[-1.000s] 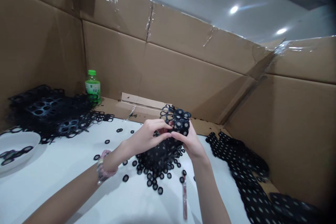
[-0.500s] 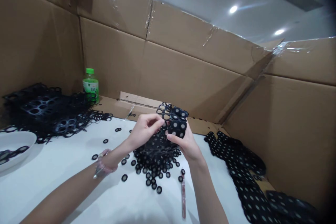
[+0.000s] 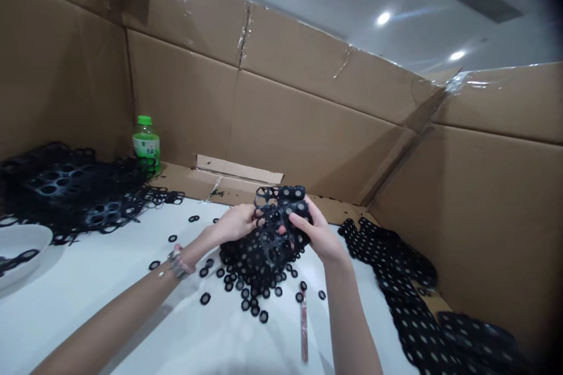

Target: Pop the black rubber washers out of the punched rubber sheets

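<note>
Between my hands, above the table, is a bent black sheet of round pieces with pale centres; its left part is an open web of holes. My right hand grips the sheet's right side, thumb on the front and a fingertip poking through a hole. On the left, my left hand has its fingers closed on the web edge. Below lies a heap of loose black rings with pale centres, partly hidden by the sheet and hands. Single rings are scattered around it on the white table.
Tangled black web scraps are piled at the left, near a green-capped bottle. A white bowl stands at the left edge. More dotted black sheets lie right. A thin reddish wrapped strip lies in front. Cardboard walls surround the table.
My left hand has moved lower, pulling at the web, and the sheet has bent and tipped down. A loose ring now lies by my right forearm. The view has shifted slightly.
</note>
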The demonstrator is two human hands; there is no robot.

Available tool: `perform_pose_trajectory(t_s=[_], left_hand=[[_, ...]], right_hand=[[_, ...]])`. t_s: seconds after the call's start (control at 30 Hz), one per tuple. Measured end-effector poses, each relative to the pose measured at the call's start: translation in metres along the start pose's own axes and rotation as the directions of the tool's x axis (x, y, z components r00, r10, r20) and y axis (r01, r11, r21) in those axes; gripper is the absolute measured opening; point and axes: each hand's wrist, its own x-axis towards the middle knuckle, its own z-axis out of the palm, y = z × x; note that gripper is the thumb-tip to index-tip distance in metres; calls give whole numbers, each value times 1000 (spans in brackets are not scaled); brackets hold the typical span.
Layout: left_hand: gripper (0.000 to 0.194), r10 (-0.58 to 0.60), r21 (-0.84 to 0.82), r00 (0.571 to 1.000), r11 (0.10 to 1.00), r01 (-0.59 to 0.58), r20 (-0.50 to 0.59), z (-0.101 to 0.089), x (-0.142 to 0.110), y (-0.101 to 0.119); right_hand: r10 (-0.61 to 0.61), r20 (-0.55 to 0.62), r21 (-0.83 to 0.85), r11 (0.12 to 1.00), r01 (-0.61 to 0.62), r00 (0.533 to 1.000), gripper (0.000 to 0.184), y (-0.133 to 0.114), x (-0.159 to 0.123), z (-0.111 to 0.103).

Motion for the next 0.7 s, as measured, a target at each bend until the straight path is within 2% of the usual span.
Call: perform_pose_trajectory(t_s=[0.1, 0.17, 0.23, 0.27, 0.3, 0.37, 0.4, 0.5, 0.57, 0.63, 0.7], left_hand=[[66, 6, -228, 1000, 974, -3, 15, -14, -1, 14], [82, -35, -491, 999, 870, 41, 22, -26, -4, 24], [80, -95, -721, 995, 686, 97, 44, -35, -8, 34], [71, -121, -788, 992, 606, 111, 47, -38, -10, 39], [58, -140, -814, 989, 571, 111, 38, -41, -13, 44], [36, -155, -807, 987, 586, 66, -32, -44, -18, 54], [32, -143, -787, 986, 617, 22, -85, -46, -22, 59], [34, -50, -698, 979, 709, -104, -196, -48, -34, 76], [36, 18, -634, 984, 762, -130, -180, -48, -43, 86], [35, 69, -592, 989, 795, -133, -130, -46, -50, 95], [30, 98, -573, 987, 805, -153, -125, -43, -54, 102]], right_hand=[[-90, 36, -124, 988, 94, 995, 45, -4, -2, 0], [-122, 123, -163, 976, 141, 985, 46, -5, -3, -1], [-124, 217, -176, 971, 163, 968, 44, -4, -3, -2], [-127, 245, -186, 967, 175, 961, 43, -3, -4, -3], [-132, 260, -201, 961, 188, 957, 42, -2, -5, -4], [-145, 273, -244, 946, 214, 951, 40, -3, -8, -5], [-139, 291, -271, 937, 221, 946, 40, -5, -11, -6], [-74, 391, -370, 900, 230, 918, 38, -17, -22, -3], [-65, 401, -449, 856, 258, 914, 36, -26, -29, 3], [-130, 331, -492, 821, 289, 935, 28, -32, -33, 12], [-201, 250, -464, 833, 299, 947, 15, -32, -35, 22]])
